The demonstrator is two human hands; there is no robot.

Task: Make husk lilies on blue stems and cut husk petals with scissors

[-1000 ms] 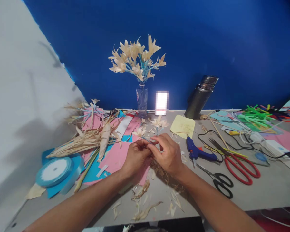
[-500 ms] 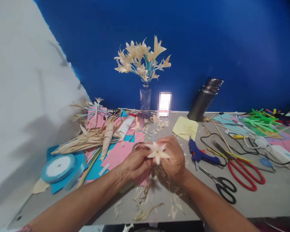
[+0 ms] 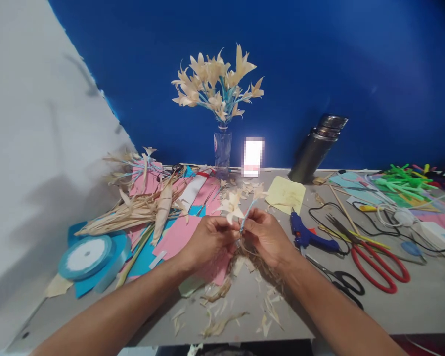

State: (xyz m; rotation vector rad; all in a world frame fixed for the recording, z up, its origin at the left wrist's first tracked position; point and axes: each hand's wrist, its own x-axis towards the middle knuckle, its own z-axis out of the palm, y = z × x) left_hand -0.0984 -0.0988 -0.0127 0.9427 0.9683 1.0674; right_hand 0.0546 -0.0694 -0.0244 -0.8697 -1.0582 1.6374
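Observation:
A cream corn-husk flower [image 3: 231, 207] stands up between my hands, its petals spread. My left hand [image 3: 212, 243] pinches it low down, just under the petals. Fingers of my right hand [image 3: 264, 236] are closed on a blue-wrapped stem [image 3: 247, 215], which carries another pale flower [image 3: 258, 192] at its tip. The two stems come together between my fingertips; exactly how they join is hidden. Below my hands, husk scraps [image 3: 222, 291] lie strewn over the grey table [image 3: 252, 316].
A bottle [image 3: 223, 153] of husk flowers stands behind. On the left are dried husks [image 3: 122, 217] and a blue ribbon roll [image 3: 85, 257]. To the right lie a glue gun [image 3: 311, 237], black scissors [image 3: 343, 279] and red scissors [image 3: 378, 264]. A dark flask [image 3: 313, 153] leans against the wall.
The flower that faced me between my closed hands is now upright and higher. My hands have parted slightly, and the blue stem with its second flower shows at my right fingers.

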